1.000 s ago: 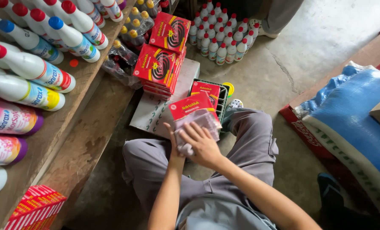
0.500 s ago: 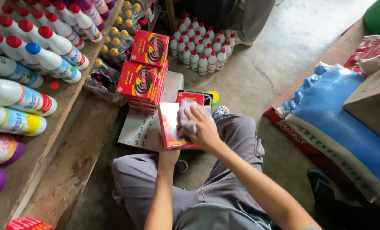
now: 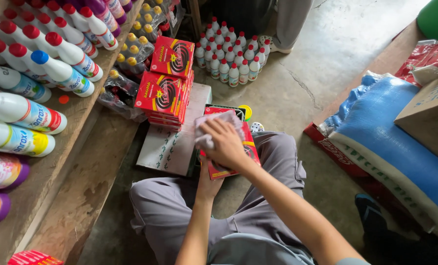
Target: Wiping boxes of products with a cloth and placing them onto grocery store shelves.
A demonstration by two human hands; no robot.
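Note:
I sit with a flat red box [image 3: 251,145] held above my lap. My left hand [image 3: 208,179] grips the box from underneath at its near edge. My right hand [image 3: 227,145] presses a pale crumpled cloth [image 3: 204,138] onto the box's top face and covers most of it. Just beyond, a stack of matching red boxes [image 3: 164,94] with a black coil picture rests on a flat white carton [image 3: 172,145].
Wooden shelves [image 3: 57,162] at left hold rows of lying white bottles [image 3: 25,110] with red and blue caps. Small red-capped bottles [image 3: 229,59] stand on the concrete floor by another person's leg [image 3: 290,24]. A blue sack [image 3: 396,142] and a cardboard box [image 3: 430,118] lie at right.
The red box has been tilted from facing me to lying flatter. My right hand has slid the cloth across its face toward the left. The view has shifted slightly.

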